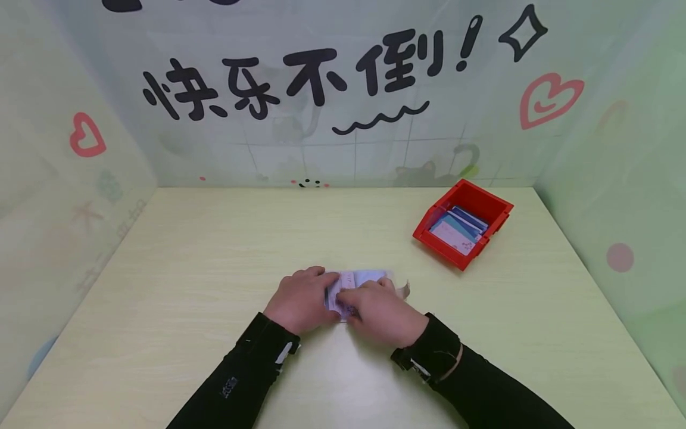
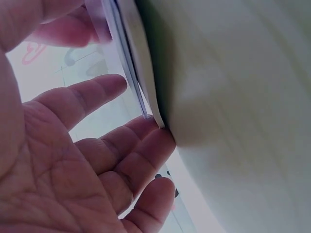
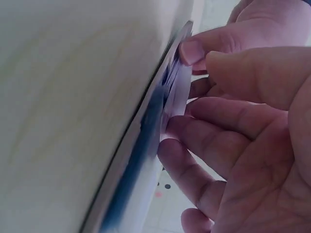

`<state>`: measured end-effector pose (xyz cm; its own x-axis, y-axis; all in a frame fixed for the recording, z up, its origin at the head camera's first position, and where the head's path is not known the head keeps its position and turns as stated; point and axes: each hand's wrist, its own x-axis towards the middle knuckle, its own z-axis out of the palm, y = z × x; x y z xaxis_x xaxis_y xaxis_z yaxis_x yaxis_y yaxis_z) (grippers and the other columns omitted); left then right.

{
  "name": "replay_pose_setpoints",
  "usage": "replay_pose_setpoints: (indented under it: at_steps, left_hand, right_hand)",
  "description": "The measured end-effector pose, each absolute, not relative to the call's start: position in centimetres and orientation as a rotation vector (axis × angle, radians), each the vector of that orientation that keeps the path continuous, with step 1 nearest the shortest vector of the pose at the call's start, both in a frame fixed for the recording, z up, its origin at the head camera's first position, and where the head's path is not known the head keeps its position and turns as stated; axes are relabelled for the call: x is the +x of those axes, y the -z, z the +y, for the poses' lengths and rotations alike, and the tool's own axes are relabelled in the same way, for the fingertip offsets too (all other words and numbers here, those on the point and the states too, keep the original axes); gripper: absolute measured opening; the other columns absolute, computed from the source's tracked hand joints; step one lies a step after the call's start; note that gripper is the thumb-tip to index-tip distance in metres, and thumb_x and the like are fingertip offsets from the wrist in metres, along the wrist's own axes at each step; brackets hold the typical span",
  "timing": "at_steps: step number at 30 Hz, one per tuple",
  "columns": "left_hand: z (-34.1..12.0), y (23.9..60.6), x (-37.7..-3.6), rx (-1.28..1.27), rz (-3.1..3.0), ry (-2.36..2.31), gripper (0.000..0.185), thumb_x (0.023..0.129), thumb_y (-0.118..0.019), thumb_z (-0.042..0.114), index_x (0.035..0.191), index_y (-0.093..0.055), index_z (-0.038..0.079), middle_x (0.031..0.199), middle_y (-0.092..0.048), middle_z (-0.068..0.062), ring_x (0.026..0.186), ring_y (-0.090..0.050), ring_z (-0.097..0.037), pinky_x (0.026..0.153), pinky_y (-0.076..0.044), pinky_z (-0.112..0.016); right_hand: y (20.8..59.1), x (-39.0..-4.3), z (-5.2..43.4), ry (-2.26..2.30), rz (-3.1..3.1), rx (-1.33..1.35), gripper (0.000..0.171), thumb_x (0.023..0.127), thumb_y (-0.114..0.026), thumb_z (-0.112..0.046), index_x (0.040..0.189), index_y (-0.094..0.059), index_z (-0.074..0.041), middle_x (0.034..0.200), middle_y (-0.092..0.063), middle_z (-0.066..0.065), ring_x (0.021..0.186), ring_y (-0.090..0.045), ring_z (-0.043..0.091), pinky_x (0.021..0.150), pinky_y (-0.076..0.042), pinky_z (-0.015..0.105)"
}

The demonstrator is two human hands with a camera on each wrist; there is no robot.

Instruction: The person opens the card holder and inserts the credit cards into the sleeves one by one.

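Observation:
A flat, open card booklet point(image 1: 370, 275) with bluish and lavender pages lies on the table between both hands. My left hand point(image 1: 305, 301) holds its left side, thumb near the front edge and fingers at the far edge. In the left wrist view, the fingertips point(image 2: 160, 136) meet the booklet's edge. My right hand point(image 1: 383, 313) reaches over the booklet and pinches a lavender card point(image 3: 181, 92) lying against its page. The left thumb point(image 3: 192, 51) presses close by. A small pale strap point(image 1: 404, 290) sticks out at the booklet's right end.
At the back right of the table stands a red bin point(image 1: 463, 262) holding several blue and lavender cards point(image 1: 455, 232). Printed fabric walls point(image 1: 343, 161) enclose the table point(image 1: 214, 238) at the back and both sides.

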<state>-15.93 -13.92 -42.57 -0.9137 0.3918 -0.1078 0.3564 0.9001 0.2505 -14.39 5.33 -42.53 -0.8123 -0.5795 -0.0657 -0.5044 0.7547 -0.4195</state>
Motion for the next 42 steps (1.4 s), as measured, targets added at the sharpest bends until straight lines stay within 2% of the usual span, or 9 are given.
replay_pose_setpoints:
  at_steps: [4, 7, 11, 14, 21, 23, 29, 33, 42]
  left_hand:
    - [-13.8, 42.6, -15.8, 0.558, 2.906, -0.342, 0.069, 0.084, -0.083, 0.041, 0.145, -0.064, 0.015, 0.146, -0.062, -0.014, 0.131, -0.061, -0.035, 0.102, -0.052, -0.056]
    - [-13.7, 42.5, -15.6, 0.539, 2.891, -0.355, 0.069, 0.083, -0.084, 0.039, 0.145, -0.064, 0.016, 0.147, -0.061, -0.015, 0.13, -0.061, -0.036, 0.102, -0.052, -0.056]
    - [-13.6, 42.5, -15.5, 0.542, 2.893, -0.355, 0.069, 0.082, -0.084, 0.039, 0.144, -0.065, 0.016, 0.146, -0.061, -0.014, 0.128, -0.062, -0.035, 0.1, -0.052, -0.056]
    - [-13.5, 42.5, -15.4, 0.55, 2.898, -0.354, 0.07, 0.082, -0.084, 0.04, 0.144, -0.064, 0.015, 0.145, -0.062, -0.014, 0.127, -0.062, -0.034, 0.1, -0.053, -0.056]
    - [-13.2, 42.5, -15.2, 0.548, 2.904, -0.354, 0.074, 0.082, -0.085, 0.042, 0.146, -0.062, 0.011, 0.144, -0.063, -0.013, 0.126, -0.062, -0.034, 0.102, -0.053, -0.055]
    - [-13.2, 42.5, -15.1, 0.553, 2.91, -0.353, 0.074, 0.083, -0.084, 0.043, 0.146, -0.063, 0.011, 0.144, -0.064, -0.013, 0.126, -0.063, -0.034, 0.102, -0.053, -0.056]
    - [-13.1, 42.5, -14.9, 0.57, 2.93, -0.337, 0.071, 0.084, -0.083, 0.044, 0.144, -0.064, 0.012, 0.141, -0.065, -0.012, 0.126, -0.064, -0.034, 0.1, -0.054, -0.056]
    - [-13.0, 42.4, -14.7, 0.586, 2.941, -0.328, 0.068, 0.084, -0.083, 0.043, 0.142, -0.066, 0.015, 0.139, -0.066, -0.013, 0.123, -0.064, -0.034, 0.095, -0.055, -0.055]
    - [-12.9, 42.3, -14.0, 0.538, 2.928, -0.337, 0.063, 0.084, -0.084, 0.043, 0.142, -0.068, 0.025, 0.143, -0.062, -0.015, 0.123, -0.062, -0.036, 0.094, -0.052, -0.057]
  right_hand:
    - [42.1, -14.4, 5.8, 0.6, 2.808, -0.787, 0.034, 0.098, -0.071, -0.013, 0.132, -0.073, -0.01, 0.117, -0.078, 0.004, 0.104, -0.066, 0.027, 0.097, -0.035, 0.052]
    - [42.0, -14.6, 6.2, 0.587, 2.838, -0.671, 0.035, 0.099, -0.069, -0.013, 0.134, -0.072, -0.007, 0.117, -0.078, 0.007, 0.104, -0.068, 0.027, 0.096, -0.037, 0.051]
    - [41.9, -14.6, 6.2, 0.633, 2.776, -0.567, 0.04, 0.102, -0.067, -0.015, 0.14, -0.067, -0.003, 0.133, -0.074, 0.01, 0.114, -0.068, 0.029, 0.1, -0.041, 0.053]
    - [41.8, -14.4, 6.0, 0.73, 2.716, -0.478, 0.044, 0.103, -0.064, -0.013, 0.144, -0.062, 0.0, 0.142, -0.069, 0.012, 0.113, -0.065, 0.03, 0.099, -0.045, 0.052]
    - [41.3, -14.1, 6.0, 0.934, 2.569, -0.377, 0.047, 0.102, -0.065, -0.015, 0.147, -0.059, 0.0, 0.149, -0.063, 0.012, 0.137, -0.059, 0.033, 0.12, -0.033, 0.067]
    - [41.3, -14.1, 5.9, 0.972, 2.543, -0.39, 0.048, 0.102, -0.065, -0.014, 0.147, -0.059, 0.001, 0.148, -0.064, 0.013, 0.137, -0.06, 0.033, 0.119, -0.038, 0.063]
    - [41.1, -13.8, 6.1, 1.022, 2.502, -0.416, 0.05, 0.102, -0.064, -0.012, 0.149, -0.056, 0.003, 0.147, -0.064, 0.013, 0.138, -0.059, 0.032, 0.12, -0.039, 0.06]
    - [41.2, -13.7, 6.2, 1.043, 2.486, -0.422, 0.049, 0.103, -0.063, -0.01, 0.149, -0.055, 0.004, 0.146, -0.065, 0.013, 0.136, -0.061, 0.03, 0.114, -0.05, 0.049]
    - [41.2, -13.4, 6.3, 0.992, 2.508, -0.435, 0.047, 0.105, -0.061, -0.011, 0.149, -0.056, 0.003, 0.146, -0.065, 0.012, 0.135, -0.061, 0.029, 0.113, -0.051, 0.048]
